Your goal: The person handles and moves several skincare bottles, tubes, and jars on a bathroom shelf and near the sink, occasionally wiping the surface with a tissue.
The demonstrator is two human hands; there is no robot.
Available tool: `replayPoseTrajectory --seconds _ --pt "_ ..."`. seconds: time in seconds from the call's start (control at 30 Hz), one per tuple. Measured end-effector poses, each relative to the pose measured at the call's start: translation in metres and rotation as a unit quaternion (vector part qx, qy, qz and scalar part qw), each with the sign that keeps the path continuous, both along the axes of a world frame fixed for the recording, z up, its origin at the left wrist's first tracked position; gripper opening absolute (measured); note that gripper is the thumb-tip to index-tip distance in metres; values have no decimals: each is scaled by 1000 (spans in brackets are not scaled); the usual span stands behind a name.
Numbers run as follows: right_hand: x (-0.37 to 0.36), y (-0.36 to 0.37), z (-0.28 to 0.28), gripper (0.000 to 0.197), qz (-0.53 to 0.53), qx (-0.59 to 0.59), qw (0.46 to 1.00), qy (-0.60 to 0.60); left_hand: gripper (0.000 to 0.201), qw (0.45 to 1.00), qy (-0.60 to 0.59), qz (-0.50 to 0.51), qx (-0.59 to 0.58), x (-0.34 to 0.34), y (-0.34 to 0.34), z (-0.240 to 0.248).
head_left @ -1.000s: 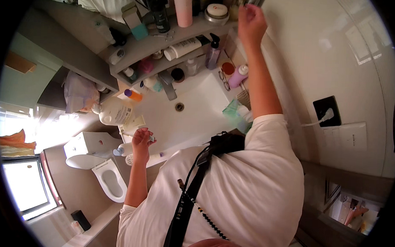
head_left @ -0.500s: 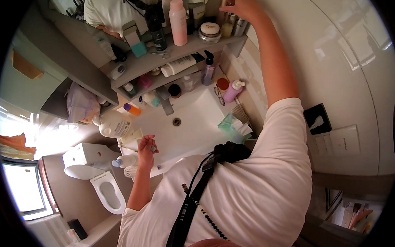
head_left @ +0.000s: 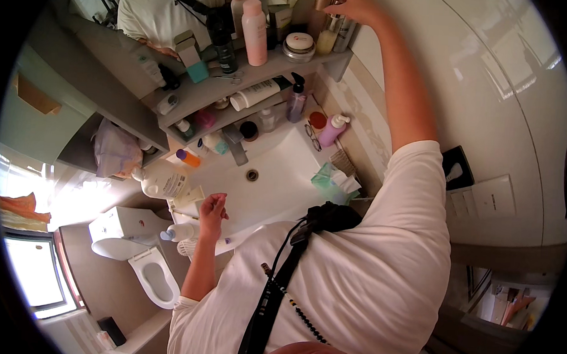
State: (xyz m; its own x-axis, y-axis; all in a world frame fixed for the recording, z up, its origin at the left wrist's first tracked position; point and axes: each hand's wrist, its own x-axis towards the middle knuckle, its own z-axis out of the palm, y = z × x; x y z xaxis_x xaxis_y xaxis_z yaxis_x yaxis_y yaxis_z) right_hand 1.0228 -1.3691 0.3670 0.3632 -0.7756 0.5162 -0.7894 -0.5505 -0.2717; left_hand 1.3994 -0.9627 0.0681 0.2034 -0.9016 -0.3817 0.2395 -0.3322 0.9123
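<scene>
My right arm stretches up to the right end of the upper shelf. There my right hand (head_left: 357, 7) is closed about the top of a glass bottle (head_left: 327, 41) with pale yellow liquid; the fingertips are partly cut off by the picture's upper edge. A silvery bottle (head_left: 344, 34) stands just beside it, and a round clear jar with a white lid (head_left: 299, 43) sits to its left. Over the near left rim of the white washbasin (head_left: 277, 177) is my left hand (head_left: 213, 211), its fingers curled together. Whatever they enclose is hidden.
A pink spray can (head_left: 255, 35), a dark bottle (head_left: 224, 53) and a box (head_left: 191, 56) line the shelf below a mirror. Around the basin are a purple pump bottle (head_left: 332, 130), glasses (head_left: 313, 137), a tissue pack (head_left: 333, 182) and a large white jug (head_left: 161, 180). A toilet (head_left: 155, 278) stands left.
My right hand has shifted slightly right and up at the bottle. My left hand has turned, and the small greyish thing glimpsed in its fingers no longer shows.
</scene>
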Motion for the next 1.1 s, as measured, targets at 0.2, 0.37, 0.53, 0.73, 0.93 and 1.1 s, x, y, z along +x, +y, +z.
replayPoseTrajectory --seconds 0.2,0.37,0.53,0.73,0.93,1.1 --pt "-8 36 30 46 13 34 998 -54 23 999 14 -27 -20 4 -12 13" --pt "8 106 71 38 102 63 980 -161 33 985 -8 -135 -103 -22 -47 50" --pt "46 150 56 34 310 230 906 -175 38 967 -23 -194 -161 -59 -89 113" --pt "115 207 12 33 407 225 877 -120 64 905 -89 -228 -347 -76 -105 161" --pt "126 203 4 44 383 229 887 -116 49 920 -138 -220 -292 -63 -101 152" --pt "33 109 52 67 -45 122 986 -104 37 931 -81 -165 -316 -57 -90 149"
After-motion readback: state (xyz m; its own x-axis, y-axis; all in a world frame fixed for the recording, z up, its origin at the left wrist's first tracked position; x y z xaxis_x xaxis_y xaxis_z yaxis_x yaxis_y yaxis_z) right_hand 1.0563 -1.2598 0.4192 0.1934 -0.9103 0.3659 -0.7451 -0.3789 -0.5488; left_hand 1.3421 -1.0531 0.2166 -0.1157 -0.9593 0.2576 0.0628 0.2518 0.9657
